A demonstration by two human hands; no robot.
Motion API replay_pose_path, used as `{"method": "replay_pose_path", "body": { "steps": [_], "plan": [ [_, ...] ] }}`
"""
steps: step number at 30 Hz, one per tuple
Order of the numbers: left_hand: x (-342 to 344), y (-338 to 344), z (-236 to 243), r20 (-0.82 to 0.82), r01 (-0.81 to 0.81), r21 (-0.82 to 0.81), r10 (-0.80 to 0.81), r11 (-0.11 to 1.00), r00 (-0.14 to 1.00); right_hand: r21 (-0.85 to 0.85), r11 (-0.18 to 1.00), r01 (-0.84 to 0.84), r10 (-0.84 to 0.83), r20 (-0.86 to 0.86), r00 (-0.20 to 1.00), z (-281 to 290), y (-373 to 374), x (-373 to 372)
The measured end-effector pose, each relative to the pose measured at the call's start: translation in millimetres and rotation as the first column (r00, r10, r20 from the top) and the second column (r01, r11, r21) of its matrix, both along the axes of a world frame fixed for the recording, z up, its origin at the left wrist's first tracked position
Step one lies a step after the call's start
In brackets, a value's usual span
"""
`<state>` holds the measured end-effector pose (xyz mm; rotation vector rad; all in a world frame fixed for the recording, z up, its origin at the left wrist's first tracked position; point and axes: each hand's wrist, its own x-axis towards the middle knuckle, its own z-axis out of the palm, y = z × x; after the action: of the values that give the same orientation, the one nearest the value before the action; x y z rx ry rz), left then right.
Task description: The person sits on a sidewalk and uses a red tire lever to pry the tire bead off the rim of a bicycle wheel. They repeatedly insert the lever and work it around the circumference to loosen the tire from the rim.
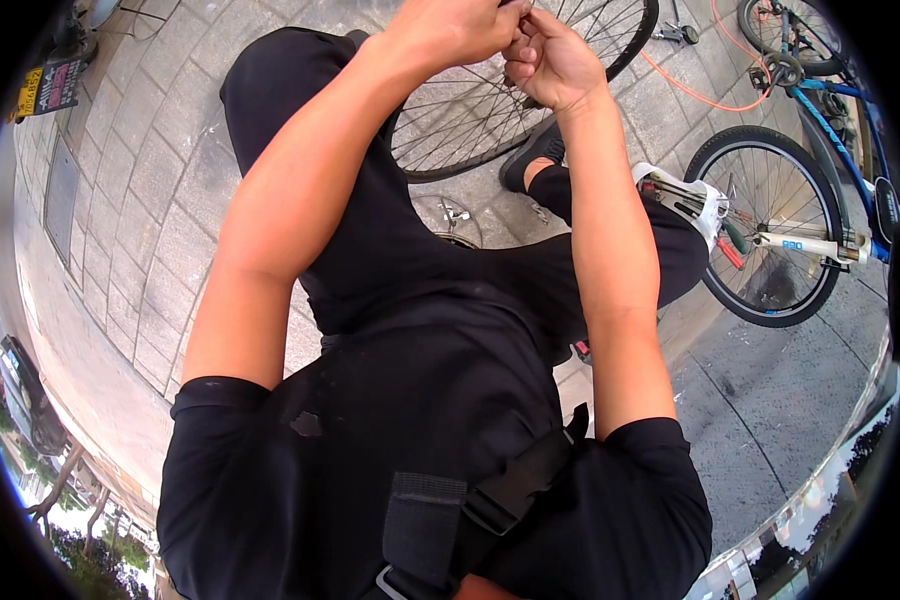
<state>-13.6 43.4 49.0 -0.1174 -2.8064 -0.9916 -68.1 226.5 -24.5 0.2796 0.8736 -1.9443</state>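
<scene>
- Pale paving [190, 170], laid in slabs, spreads under everything; a smoother grey stretch lies at the lower right.
- The person's black clothing [400, 420] fills the middle, with both knees bent and spread and a black strap with a buckle across the chest.
- A blue bicycle [820, 130] stands at the upper right, partly cut off by the dark rim of the view.
- A spoked wheel [460, 130] with a thin black tyre sits directly beneath the hands, in front of the knees, its far part cut off by the upper edge.
- A knobbly-tyred wheel [698, 170] with white fork parts stands near the right knee.
- An orange hose [710, 104] curves over the paving towards the bicycle.
- The left hand [470, 28] and right hand [560, 68] meet above the spoked wheel; their fingers are curled inward and close together, but whether they pinch anything cannot be told.
- A black shoe [528, 158] is just beside the thin tyre.
- A red handle [730, 255] shows beside the knobbly-tyred wheel.
</scene>
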Motion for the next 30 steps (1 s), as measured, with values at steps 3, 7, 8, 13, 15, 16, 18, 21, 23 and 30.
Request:
{"method": "replay_pose_path", "body": {
  "steps": [3, 7, 8, 13, 15, 16, 18, 21, 23, 30],
  "plan": [
    [-0.1, 5.0, -2.9, -0.061, -0.019, 0.042, 0.022, 0.999, 0.998, -0.120, 0.990, 0.069, -0.083, -0.118, 0.990, 13.8, 7.8, 19.8],
    [-6.7, 5.8, -13.7, -0.098, -0.053, 0.022, 0.055, 0.998, 0.994, 0.361, 0.908, 0.211, 0.106, -0.687, 0.719, 28.3, 6.0, 44.2],
    [-6.6, 7.2, -11.1, -0.061, -0.070, 0.055, 0.074, 0.996, 0.995, 0.480, 0.803, 0.353, 0.210, -0.782, 0.587, 38.7, -8.6, 53.1],
    [-1.3, 0.0, -0.6, 0.031, 0.038, 0.109, -0.042, 0.993, 0.999, 0.439, 0.684, 0.583, 0.439, -0.886, 0.152, 11.2, -4.8, 40.9],
    [0.5, -14.6, -20.6, -0.211, 0.154, 0.146, -0.121, 0.977, 0.970, 0.449, 0.830, 0.332, 0.237, -0.822, 0.518, 16.7, -2.1, 35.0],
    [1.5, -19.1, -15.7, -0.096, 0.147, 0.201, -0.130, 0.968, 0.987, 0.462, 0.841, 0.282, 0.220, -0.768, 0.601, 20.3, -2.5, 32.2],
    [12.7, -23.2, 0.1, 0.148, 0.108, 0.288, -0.156, 0.952, 0.977, 0.456, 0.872, 0.177, 0.181, -0.636, 0.750, 25.4, -7.4, 27.7],
    [21.1, -39.5, -3.7, 0.197, 0.080, 0.264, -0.135, 0.961, 0.971, 0.367, 0.918, 0.150, 0.033, -0.449, 0.893, 37.9, -26.0, 28.0],
    [20.1, -44.9, -15.1, 0.265, 0.032, 0.328, -0.124, 0.944, 0.956, 0.289, 0.941, 0.176, -0.072, -0.339, 0.938, 29.9, -38.6, 25.9],
    [10.3, -26.8, -10.5, 0.352, -0.138, 0.535, -0.071, 0.834, 0.933, 0.216, 0.757, 0.617, -0.469, -0.478, 0.742, 32.5, -57.5, 45.8]
  ]
}}
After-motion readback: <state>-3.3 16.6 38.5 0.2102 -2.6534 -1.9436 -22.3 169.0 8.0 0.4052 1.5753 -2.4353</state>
